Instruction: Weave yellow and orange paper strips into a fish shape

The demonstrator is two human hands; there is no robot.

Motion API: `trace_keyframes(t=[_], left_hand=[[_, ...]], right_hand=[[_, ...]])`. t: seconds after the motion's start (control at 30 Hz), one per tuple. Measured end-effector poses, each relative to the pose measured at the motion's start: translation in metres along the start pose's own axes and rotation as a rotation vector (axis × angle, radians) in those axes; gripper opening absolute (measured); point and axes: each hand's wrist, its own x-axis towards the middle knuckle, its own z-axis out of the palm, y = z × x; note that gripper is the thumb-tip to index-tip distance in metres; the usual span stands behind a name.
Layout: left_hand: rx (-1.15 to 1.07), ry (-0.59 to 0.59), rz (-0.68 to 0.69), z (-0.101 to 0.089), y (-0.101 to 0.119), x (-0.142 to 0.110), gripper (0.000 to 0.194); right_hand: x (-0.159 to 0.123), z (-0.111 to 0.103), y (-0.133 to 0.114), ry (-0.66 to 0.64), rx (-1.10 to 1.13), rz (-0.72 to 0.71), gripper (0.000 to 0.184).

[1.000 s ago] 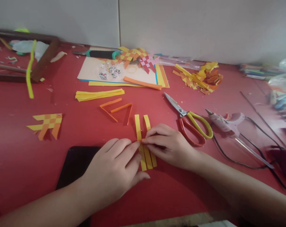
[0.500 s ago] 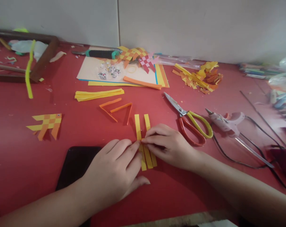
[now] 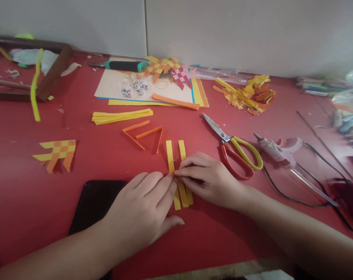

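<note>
Yellow paper strips (image 3: 170,153) lie upright on the red table in front of me, with a bit of orange paper (image 3: 176,172) crossing them between my fingertips. My left hand (image 3: 145,204) presses its fingertips onto the strips at this crossing, its thumb stretched out to the side. From the right, my right hand (image 3: 210,181) pinches the strips at the same spot; its fingers cover part of them. Just beyond lie folded orange paper strips (image 3: 149,132). A woven paper fish (image 3: 60,149) in yellow and orange rests to the left.
Scissors (image 3: 230,146) and a hot glue gun (image 3: 281,149) with its cord lie right. A black phone (image 3: 91,202) sits under my left forearm. Behind are yellow strips (image 3: 122,116), paper sheets (image 3: 106,87), a cutter (image 3: 125,66), paper scraps (image 3: 249,95) and a wooden frame (image 3: 55,72).
My hands stay almost in place at the crossing, with only slight finger shifts. The right-hand yellow strip's top end now stands a little straighter.
</note>
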Motion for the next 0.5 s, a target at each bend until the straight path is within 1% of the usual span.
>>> trace_keyframes(t=[0.1,0.37,0.43,0.5], left_hand=[[-0.019,-0.019,-0.013,0.0015,-0.0005,-0.0004,0.052],[0.018,-0.033,0.003,0.0003,0.0015,0.0009,0.05],[0.024,-0.031,0.014,-0.0002,0.002,0.001,0.05],[0.035,-0.034,0.025,-0.0007,0.0023,0.0012,0.051]], right_hand=[[-0.0001,-0.0005,-0.0003,0.006,-0.005,-0.005,0.017],[0.0001,0.001,-0.0008,0.017,-0.022,-0.027,0.019],[-0.0007,-0.0012,-0.0031,0.053,-0.035,-0.02,0.017],[-0.0025,-0.0058,-0.0075,0.111,-0.1,-0.001,0.017]])
